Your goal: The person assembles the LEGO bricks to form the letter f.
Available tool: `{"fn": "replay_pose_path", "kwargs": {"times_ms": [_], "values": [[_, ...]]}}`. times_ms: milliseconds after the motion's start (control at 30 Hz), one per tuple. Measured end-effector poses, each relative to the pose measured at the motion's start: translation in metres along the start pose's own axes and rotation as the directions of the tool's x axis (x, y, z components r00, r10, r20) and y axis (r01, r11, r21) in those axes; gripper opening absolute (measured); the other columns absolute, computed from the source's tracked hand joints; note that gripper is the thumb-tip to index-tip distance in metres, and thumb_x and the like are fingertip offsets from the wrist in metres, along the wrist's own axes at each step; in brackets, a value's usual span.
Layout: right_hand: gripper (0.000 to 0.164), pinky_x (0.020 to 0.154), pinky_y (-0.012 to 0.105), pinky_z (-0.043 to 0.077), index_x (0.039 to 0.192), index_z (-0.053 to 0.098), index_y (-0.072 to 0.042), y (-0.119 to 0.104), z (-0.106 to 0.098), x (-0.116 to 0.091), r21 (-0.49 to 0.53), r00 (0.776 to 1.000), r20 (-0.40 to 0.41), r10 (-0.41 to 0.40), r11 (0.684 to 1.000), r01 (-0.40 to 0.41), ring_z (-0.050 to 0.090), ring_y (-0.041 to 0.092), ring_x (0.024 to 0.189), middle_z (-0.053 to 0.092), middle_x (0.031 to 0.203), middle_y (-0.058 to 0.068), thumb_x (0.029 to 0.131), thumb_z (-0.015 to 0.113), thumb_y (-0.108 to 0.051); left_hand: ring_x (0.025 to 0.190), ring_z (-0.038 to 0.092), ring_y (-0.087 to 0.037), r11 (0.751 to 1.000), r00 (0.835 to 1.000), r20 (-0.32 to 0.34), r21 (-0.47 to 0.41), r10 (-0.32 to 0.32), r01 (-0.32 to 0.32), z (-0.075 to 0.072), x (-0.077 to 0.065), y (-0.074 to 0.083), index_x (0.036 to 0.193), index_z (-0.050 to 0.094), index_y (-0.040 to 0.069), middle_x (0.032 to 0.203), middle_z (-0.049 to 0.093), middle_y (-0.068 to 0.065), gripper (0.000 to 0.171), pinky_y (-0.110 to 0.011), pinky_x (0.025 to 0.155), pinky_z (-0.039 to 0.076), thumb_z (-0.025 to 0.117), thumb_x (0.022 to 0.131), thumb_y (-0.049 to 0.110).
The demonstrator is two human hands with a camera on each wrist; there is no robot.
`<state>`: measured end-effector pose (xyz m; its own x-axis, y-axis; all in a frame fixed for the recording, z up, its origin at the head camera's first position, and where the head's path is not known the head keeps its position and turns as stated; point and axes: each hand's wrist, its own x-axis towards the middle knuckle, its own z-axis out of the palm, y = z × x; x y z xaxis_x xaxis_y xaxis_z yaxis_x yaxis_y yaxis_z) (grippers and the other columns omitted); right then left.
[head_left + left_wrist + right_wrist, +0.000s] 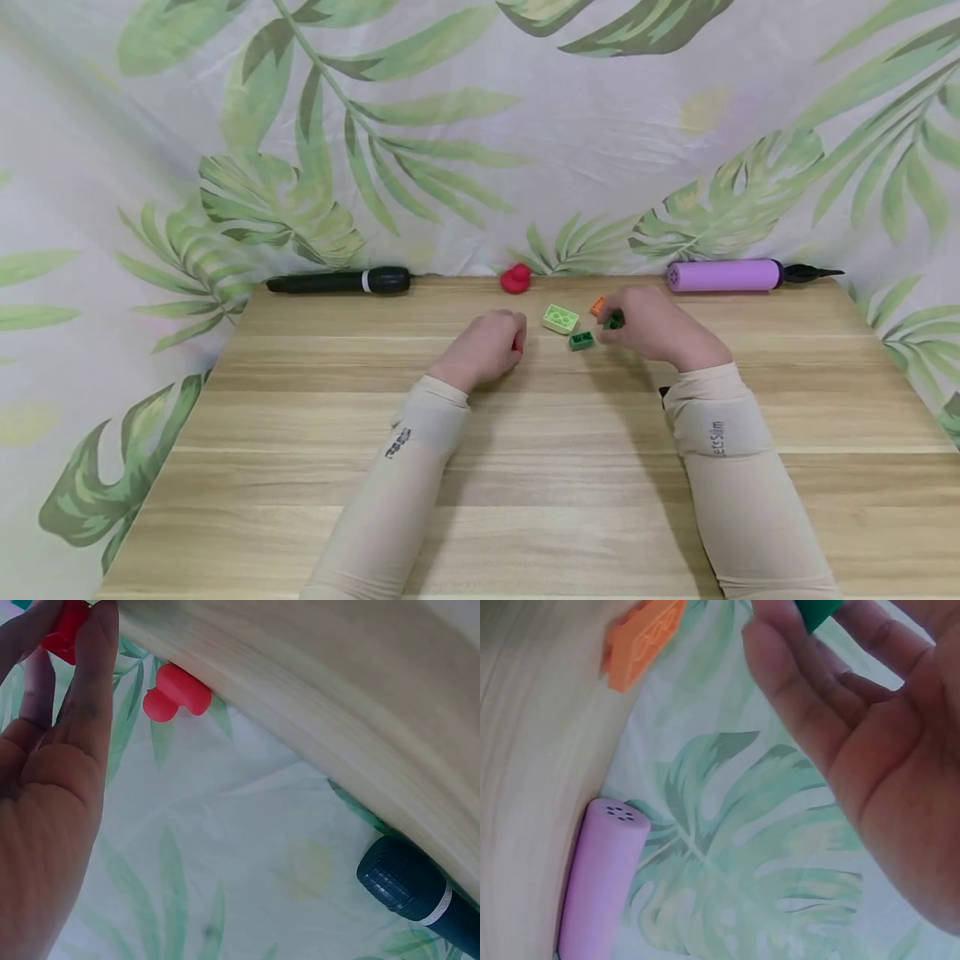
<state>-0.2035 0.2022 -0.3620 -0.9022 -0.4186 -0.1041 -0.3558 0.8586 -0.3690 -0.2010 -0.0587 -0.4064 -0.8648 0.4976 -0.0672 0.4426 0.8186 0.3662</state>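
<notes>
Leafy fabric (600, 150) backs the wooden table (555, 483). Left hand (483, 346) pinches a red block (69, 630); right hand (648, 327) pinches a green block (820, 610) near an orange block (643, 645), fingers (784, 682) closed to block width. Apparent step: block handling. Next move calls for steady pinches.

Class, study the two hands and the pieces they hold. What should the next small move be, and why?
Probably bring the green block in the right hand towards the red piece in the left hand: each hand pinches one piece, and the two are apart, so they might be tried together.
</notes>
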Motion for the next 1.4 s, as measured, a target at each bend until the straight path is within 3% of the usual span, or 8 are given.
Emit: {"fn": "replay_pose_path", "kwargs": {"times_ms": [167,400,633,833,933,1000,1133,1400], "values": [[0.017,0.090,0.049,0.053,0.101,0.069,-0.005,-0.005,-0.002,0.000,0.013,0.999,-0.035,-0.018,1.000,0.018,0.066,0.031,0.098,0.075,0.117,0.014,0.090,0.082,-0.008,0.092,0.059,-0.023,0.999,1.000,-0.006,-0.037,-0.016,0.016,-0.001,0.000,-0.002,0.098,0.063,0.008,0.094,0.062,-0.006,0.013,-0.034,0.084,0.052,0.072,0.093,0.001],[0.044,0.095,0.056,0.054,0.144,0.059,0.000,-0.006,-0.001,-0.001,-0.002,0.996,-0.086,-0.032,0.999,0.032,0.066,0.040,0.106,0.057,0.130,0.028,0.104,0.068,-0.015,0.126,0.062,-0.031,1.000,1.000,-0.020,0.003,0.012,-0.012,0.000,0.002,-0.002,0.142,0.064,0.002,0.134,0.067,-0.015,0.044,-0.040,0.112,0.050,0.067,0.098,0.003],[0.023,0.085,0.051,0.055,0.121,0.074,-0.003,-0.007,-0.001,-0.001,-0.005,0.977,-0.203,-0.069,0.998,0.070,0.066,0.035,0.094,0.060,0.119,0.023,0.105,0.068,-0.018,0.107,0.064,-0.029,1.000,1.000,-0.021,-0.012,0.010,-0.011,-0.002,0.000,-0.001,0.132,0.067,-0.003,0.121,0.064,-0.017,0.031,-0.040,0.100,0.055,0.064,0.103,0.007],[0.027,0.091,0.051,0.056,0.120,0.069,-0.001,-0.008,0.004,0.005,0.119,0.974,-0.227,-0.019,0.992,0.047,0.067,0.037,0.102,0.061,0.122,0.020,0.098,0.077,-0.015,0.102,0.062,-0.028,0.998,1.000,-0.014,-0.059,-0.005,0.004,-0.003,-0.001,-0.001,0.126,0.064,-0.002,0.113,0.063,-0.014,0.028,-0.039,0.097,0.055,0.067,0.100,0.004],[0.041,0.103,0.052,0.055,0.130,0.062,0.004,-0.009,0.013,0.013,0.285,0.980,-0.198,0.016,0.958,0.042,0.067,0.042,0.119,0.059,0.128,0.022,0.095,0.079,-0.009,0.104,0.061,-0.028,0.996,1.000,-0.007,-0.084,-0.019,0.018,-0.003,-0.001,-0.002,0.128,0.062,-0.002,0.116,0.063,-0.014,0.030,-0.039,0.099,0.054,0.068,0.099,0.004],[0.047,0.108,0.049,0.053,0.135,0.058,0.006,-0.012,0.021,0.019,0.407,0.986,-0.162,0.027,0.912,0.042,0.063,0.044,0.129,0.057,0.132,0.024,0.094,0.079,-0.005,0.106,0.061,-0.028,0.995,0.999,-0.001,-0.099,-0.033,0.033,-0.003,-0.001,-0.003,0.130,0.061,-0.002,0.118,0.062,-0.015,0.033,-0.039,0.101,0.054,0.069,0.099,0.005],[0.044,0.105,0.044,0.056,0.132,0.061,0.006,-0.021,0.034,0.027,0.539,0.991,-0.125,0.037,0.841,0.036,0.065,0.039,0.129,0.058,0.132,0.022,0.093,0.080,-0.002,0.108,0.061,-0.028,0.993,0.999,0.007,-0.107,-0.046,0.046,-0.002,0.001,-0.006,0.130,0.063,-0.002,0.121,0.063,-0.015,0.032,-0.039,0.102,0.053,0.070,0.099,0.006],[0.044,0.076,0.034,0.052,0.132,0.071,-0.010,-0.033,0.044,0.030,0.455,0.983,-0.144,0.118,0.890,-0.041,0.066,0.024,0.095,0.071,0.118,0.010,0.091,0.086,-0.016,0.105,0.062,-0.027,0.997,0.999,0.035,-0.068,-0.026,0.028,-0.003,0.000,-0.006,0.119,0.074,0.000,0.114,0.067,-0.014,0.024,-0.038,0.098,0.054,0.076,0.096,0.006]]}}
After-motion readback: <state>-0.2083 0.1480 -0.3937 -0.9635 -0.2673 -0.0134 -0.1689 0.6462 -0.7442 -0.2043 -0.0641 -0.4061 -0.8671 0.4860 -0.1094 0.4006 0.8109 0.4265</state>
